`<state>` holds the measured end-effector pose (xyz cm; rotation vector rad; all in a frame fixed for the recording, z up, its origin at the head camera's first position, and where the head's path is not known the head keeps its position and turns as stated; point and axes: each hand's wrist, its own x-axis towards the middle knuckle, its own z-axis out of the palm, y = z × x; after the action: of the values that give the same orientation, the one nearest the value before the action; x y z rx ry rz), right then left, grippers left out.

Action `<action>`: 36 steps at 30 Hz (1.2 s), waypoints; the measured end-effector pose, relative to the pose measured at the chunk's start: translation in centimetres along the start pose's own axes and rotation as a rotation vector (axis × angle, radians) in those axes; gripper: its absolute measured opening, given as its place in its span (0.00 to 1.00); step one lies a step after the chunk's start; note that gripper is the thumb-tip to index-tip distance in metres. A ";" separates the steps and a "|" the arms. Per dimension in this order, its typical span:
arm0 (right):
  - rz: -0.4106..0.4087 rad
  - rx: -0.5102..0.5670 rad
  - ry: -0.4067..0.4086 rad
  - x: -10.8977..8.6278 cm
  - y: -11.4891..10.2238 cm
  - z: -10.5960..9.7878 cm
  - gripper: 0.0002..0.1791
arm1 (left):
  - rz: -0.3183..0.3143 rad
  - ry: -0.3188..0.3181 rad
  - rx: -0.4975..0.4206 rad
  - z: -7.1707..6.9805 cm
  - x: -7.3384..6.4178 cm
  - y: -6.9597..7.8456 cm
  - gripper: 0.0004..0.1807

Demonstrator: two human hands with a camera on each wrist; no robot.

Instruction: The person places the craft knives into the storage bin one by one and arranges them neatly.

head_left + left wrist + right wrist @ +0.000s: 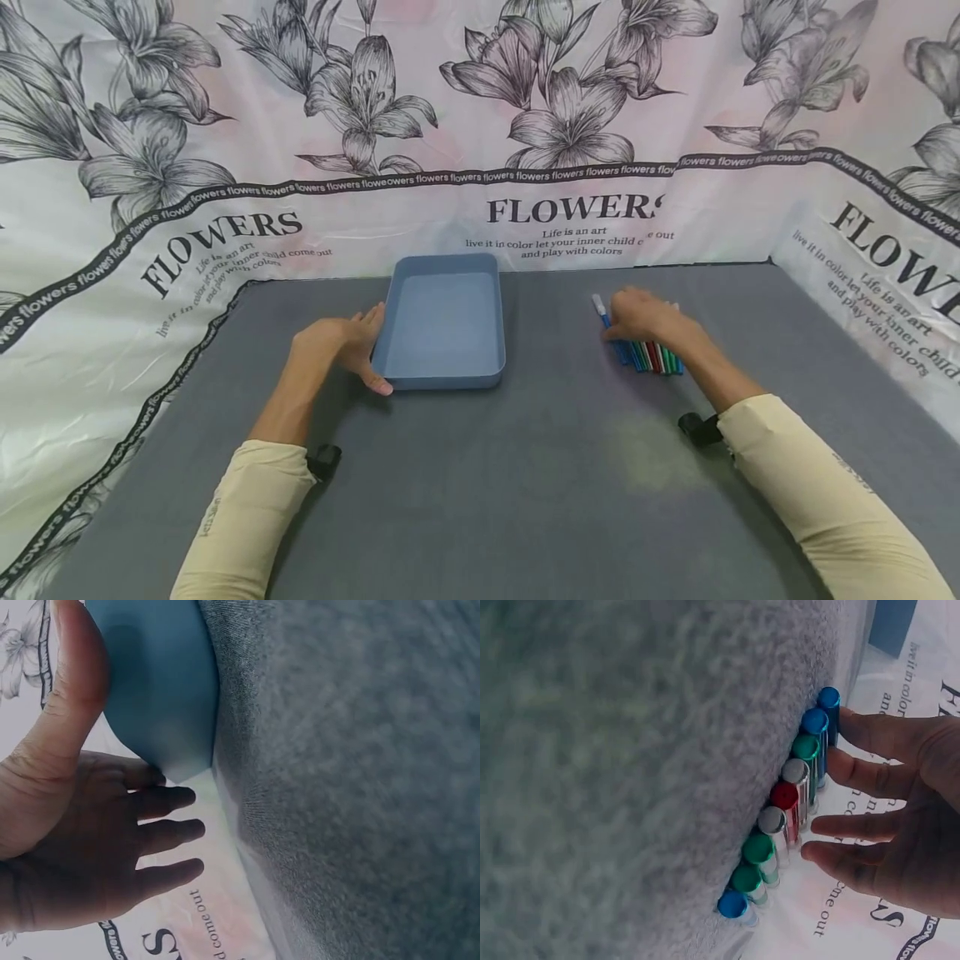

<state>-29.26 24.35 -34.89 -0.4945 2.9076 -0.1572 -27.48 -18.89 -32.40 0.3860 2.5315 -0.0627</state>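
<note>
The blue rectangular tray (447, 382) stands on the grey table near its back edge. My left hand (351, 343) lies along the tray's left wall with straight, spread fingers, its thumb by the front corner. To the right, my right hand (643, 317) is over a row of thin markers (657, 358) lying side by side. Its thumb and index finger pinch the blue marker (831, 720) at the row's left end. Other markers, with blue, green, red and greyish-white ends, lie next to it. The right hand partly hides the row in the head view.
A floral cloth (570, 225) printed with lettering stands upright behind the table and along its sides. Bare grey tabletop (480, 492) lies in front of both hands and between the tray and the markers.
</note>
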 end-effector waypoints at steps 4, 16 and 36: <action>0.015 -0.033 0.034 0.1 -0.2 -0.5 0.22 | -0.004 0.015 -0.006 -0.3 0.0 0.3 0.84; -0.048 0.335 0.108 0.1 -3.7 -2.6 0.28 | -0.021 -0.007 0.025 -0.5 0.3 1.2 0.83; -0.052 0.719 -0.008 5.2 -16.1 -1.2 0.18 | 0.040 -0.026 -0.096 0.3 0.3 -0.6 0.82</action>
<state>-29.25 7.59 -32.39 -0.4252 2.5695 -1.1383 -27.72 -19.41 -32.85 0.3945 2.4889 0.0687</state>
